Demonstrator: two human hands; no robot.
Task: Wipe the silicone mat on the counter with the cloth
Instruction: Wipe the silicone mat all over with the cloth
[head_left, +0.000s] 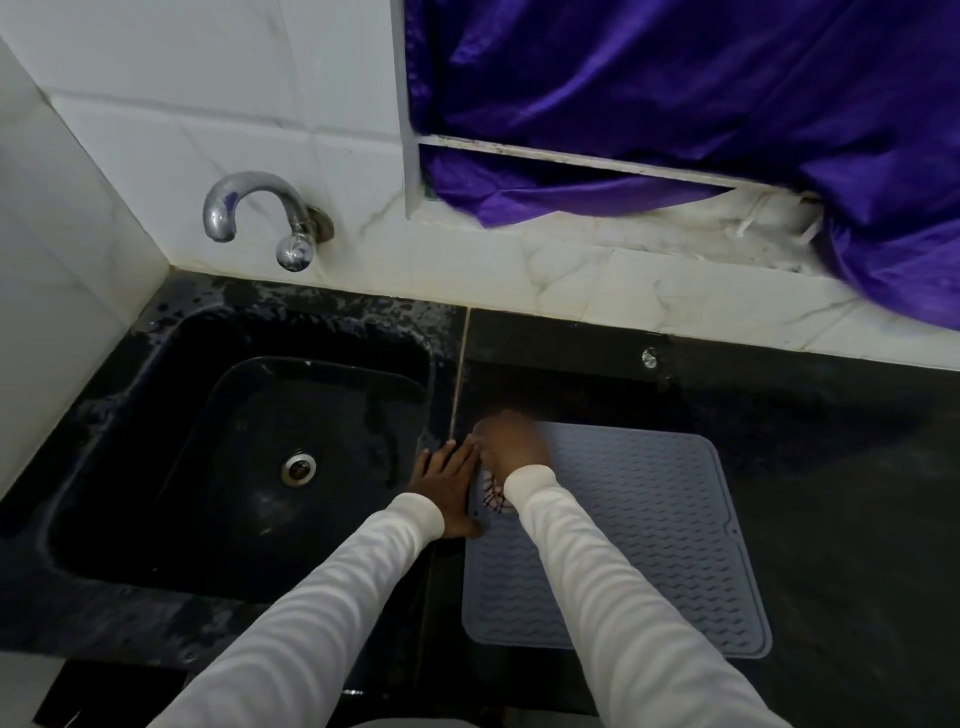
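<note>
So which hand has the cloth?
The right hand, on the mat, holds the cloth. The left hand lies flat, empty, at the mat's edge.

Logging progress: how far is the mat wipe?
Done: nothing clearly; wiped area can't be told. In hand: right hand, blurred, presses the cloth on the mat's far-left corner; left hand lies flat at its left edge. Left: seemingly the rest of the mat.
</note>
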